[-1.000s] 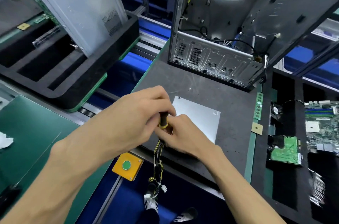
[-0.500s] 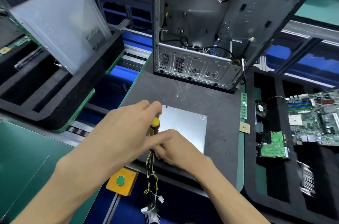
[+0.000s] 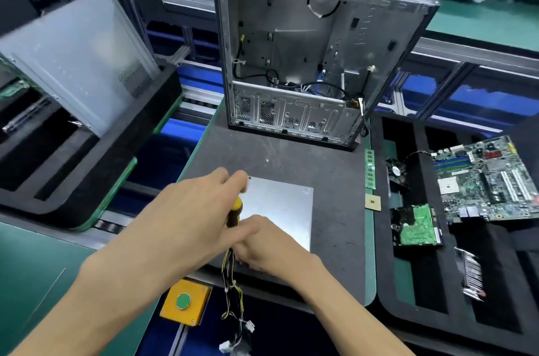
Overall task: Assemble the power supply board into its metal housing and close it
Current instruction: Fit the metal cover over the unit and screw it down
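Fingers of left hand (image 3: 186,218) curled round yellow-and-black screwdriver handle (image 3: 234,211); right hand (image 3: 264,247) fingers curled, pressing near edge of closed flat grey metal housing (image 3: 281,209) on dark mat (image 3: 335,239); yellow-black wire bundle (image 3: 232,291) hanging from housing.

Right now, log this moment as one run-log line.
left hand: grips screwdriver | right hand: steadies power supply housing, near edge | cables: hang off mat | cover: on

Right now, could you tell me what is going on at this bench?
A person is working on a flat silver metal power supply housing lying on the dark grey mat. The left hand grips a yellow-and-black screwdriver upright at the housing's near-left corner, while the right hand steadies it beside the yellow-and-black wire bundle hanging off the edge.
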A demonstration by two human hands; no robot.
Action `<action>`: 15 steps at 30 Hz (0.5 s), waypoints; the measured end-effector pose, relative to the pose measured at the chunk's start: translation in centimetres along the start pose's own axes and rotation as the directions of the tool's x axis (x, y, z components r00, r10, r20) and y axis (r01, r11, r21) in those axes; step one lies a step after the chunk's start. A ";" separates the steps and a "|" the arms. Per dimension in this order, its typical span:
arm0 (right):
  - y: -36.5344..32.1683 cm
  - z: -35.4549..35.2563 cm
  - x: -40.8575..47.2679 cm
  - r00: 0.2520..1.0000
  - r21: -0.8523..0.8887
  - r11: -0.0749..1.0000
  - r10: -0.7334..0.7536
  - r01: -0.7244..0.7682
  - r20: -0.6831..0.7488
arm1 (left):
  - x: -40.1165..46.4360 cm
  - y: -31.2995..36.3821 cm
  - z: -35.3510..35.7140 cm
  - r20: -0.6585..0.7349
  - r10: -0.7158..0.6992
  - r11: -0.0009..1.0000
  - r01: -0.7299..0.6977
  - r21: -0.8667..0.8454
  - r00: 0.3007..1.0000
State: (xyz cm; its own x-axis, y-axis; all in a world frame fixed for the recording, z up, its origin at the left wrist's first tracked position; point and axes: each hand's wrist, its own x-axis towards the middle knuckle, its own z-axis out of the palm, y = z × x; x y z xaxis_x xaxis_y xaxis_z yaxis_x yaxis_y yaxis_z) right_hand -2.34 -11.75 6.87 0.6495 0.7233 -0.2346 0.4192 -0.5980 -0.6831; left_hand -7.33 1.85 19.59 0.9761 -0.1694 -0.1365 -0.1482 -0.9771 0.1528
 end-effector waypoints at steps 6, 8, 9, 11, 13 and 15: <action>0.1 0.0 0.1 1.000 -0.052 0.999 -0.007 0.008 0.011 | 0.0 0.4 0.2 0.052 0.041 0.997 -0.038 -0.069 0.998; 0.1 0.1 0.2 0.999 -0.072 0.997 -0.018 0.021 0.033 | 0.2 0.4 0.0 -0.002 -0.054 0.997 0.054 0.056 0.999; 0.1 0.2 0.3 0.999 -0.084 0.996 -0.021 0.023 0.035 | 0.3 0.0 0.3 -0.007 -0.073 0.995 0.073 0.072 0.997; 0.2 0.4 0.4 1.000 -0.087 0.996 -0.008 0.009 0.006 | 0.5 -0.2 0.3 0.052 -0.010 1.000 0.011 -0.017 0.999; 0.4 0.3 0.5 1.000 -0.087 0.996 -0.001 0.001 0.002 | 0.2 -0.1 0.3 0.055 0.047 0.998 -0.045 -0.051 0.997; 0.4 0.4 0.5 0.999 -0.043 0.999 0.017 -0.015 0.028 | 0.3 0.0 0.0 -0.001 -0.034 0.998 0.034 0.045 0.999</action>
State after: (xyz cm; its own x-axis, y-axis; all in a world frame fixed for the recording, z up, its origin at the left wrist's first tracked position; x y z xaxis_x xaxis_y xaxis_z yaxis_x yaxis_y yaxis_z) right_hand -2.09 -11.49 6.22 0.6382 0.7227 -0.2652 0.4360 -0.6233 -0.6492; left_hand -7.06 1.78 19.54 0.9807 -0.1355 -0.1407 -0.1215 -0.9871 0.1040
